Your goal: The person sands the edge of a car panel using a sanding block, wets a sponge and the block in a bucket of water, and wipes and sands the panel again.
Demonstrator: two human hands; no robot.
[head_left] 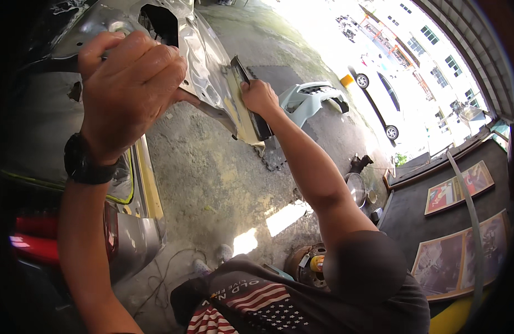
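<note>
An opened car panel (204, 67), a door or a lid, stretches away in front of me with its bare metal inner side showing. Yellowish filler or primer covers its outer edge. My left hand (131, 80), with a black watch on the wrist, is closed around the panel's inner rim; its fingertips are partly hidden. Farther out, my right hand (260, 97) grips a long, flat, dark sanding block (262, 128). The block lies lengthwise along the panel's yellowish edge, and its underside is hidden.
The car's body with a red tail light (37, 234) stands close on my left. A pale blue bumper (307, 100) lies on the floor beyond my right arm. A cable (162, 278) trails near my feet. A wheel rim (304, 261) sits by my right side.
</note>
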